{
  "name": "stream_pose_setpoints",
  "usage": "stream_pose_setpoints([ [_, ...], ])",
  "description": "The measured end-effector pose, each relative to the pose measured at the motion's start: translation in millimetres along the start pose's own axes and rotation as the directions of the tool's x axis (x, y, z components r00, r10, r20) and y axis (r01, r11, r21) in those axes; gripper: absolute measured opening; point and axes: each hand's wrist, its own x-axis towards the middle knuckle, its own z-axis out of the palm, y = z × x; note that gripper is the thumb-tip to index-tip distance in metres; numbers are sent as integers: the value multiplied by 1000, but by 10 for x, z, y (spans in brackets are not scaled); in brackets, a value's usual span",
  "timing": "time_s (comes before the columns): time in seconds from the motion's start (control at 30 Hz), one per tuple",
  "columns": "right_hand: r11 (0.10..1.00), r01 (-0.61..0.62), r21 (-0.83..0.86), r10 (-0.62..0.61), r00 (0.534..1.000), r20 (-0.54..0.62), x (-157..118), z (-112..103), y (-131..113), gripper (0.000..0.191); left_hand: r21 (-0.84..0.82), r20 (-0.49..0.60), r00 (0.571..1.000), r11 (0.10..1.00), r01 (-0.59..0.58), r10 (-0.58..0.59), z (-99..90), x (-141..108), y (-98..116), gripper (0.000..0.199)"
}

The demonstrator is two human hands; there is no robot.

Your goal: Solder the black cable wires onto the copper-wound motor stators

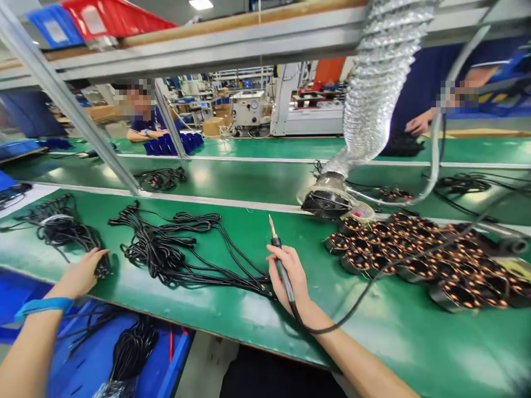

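Note:
In my right hand (292,279) is a soldering iron (277,239), its tip pointing up and away from me. Its black cord loops back over my forearm. My left hand (81,272) is closed around the near end of a tied bundle of black cables (62,224) on the left of the green workbench (232,315). Between my hands lies a second heap of black cables (157,249), with several ends reaching close to my right wrist. Right of the iron sit many ring-shaped motor stators (415,249) with copper windings.
A silver exhaust duct (373,83) hangs down to a black fan guard (326,202) behind the stators. Below the bench's left edge stands a blue bin (166,365) with more cables. A metal post (83,110) rises at left. Two people are at the far bench.

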Motion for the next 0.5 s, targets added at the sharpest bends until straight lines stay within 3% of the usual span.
stream_pose_setpoints([
  [0.1, 1000, -7, 1, 7, 999, -34, 44, -48, 8, 37, 263, -53, 997, 964, -43, 59, -311, 85, 529, 34],
  [0.2, 999, 2, -39, -4, 999, -53, 97, -89, 18, 37, 190, -96, 957, 949, -252, 273, -371, 204, 1464, 38],
  [0.23, 998, 9, -67, -13, 998, -61, 111, -110, 19, 37, 111, -34, 933, 929, -353, 359, -303, 240, 1817, 36],
  [0.3, 988, 25, -152, -34, 997, -63, 132, -180, 19, 38, -67, 154, 839, 853, -517, 521, -70, 285, 2486, 32],
  [0.37, 960, 53, -275, -62, 998, -23, 139, -300, 23, 41, -190, 333, 702, 774, -604, 630, 210, 283, 3029, 34],
  [0.43, 909, 99, -404, -82, 995, 58, 127, -473, 47, 45, -276, 442, 584, 723, -634, 681, 447, 257, 3400, 39],
  [0.5, 854, 151, -498, -95, 986, 137, 96, -686, 102, 47, -325, 506, 498, 691, -646, 704, 586, 240, 3611, 32],
])
